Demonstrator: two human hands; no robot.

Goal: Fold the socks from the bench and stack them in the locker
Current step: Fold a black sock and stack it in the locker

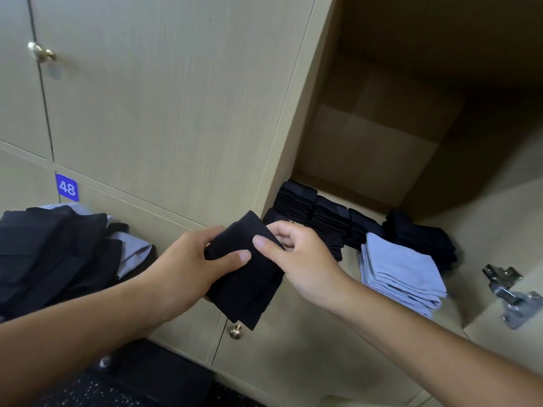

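Note:
A folded black sock [249, 286] is held in the air in front of the open locker [338, 259]. My left hand [188, 259] grips its left side, thumb on top. My right hand [296, 254] pinches its upper right edge. Inside the locker, several stacks of folded black socks [323, 218] stand along the left and back, and a stack of folded light blue socks [402, 274] lies in front of them. A loose pile of unfolded black and light blue socks [58, 254] lies at the left; the bench under it is hidden.
Closed locker doors fill the wall, one with a blue tag 48 [67, 188]. Brass knobs [236, 331] stick out below the sock and at upper left. The open door's metal hinge [511, 298] is at the right. A dark speckled floor [132, 383] lies below.

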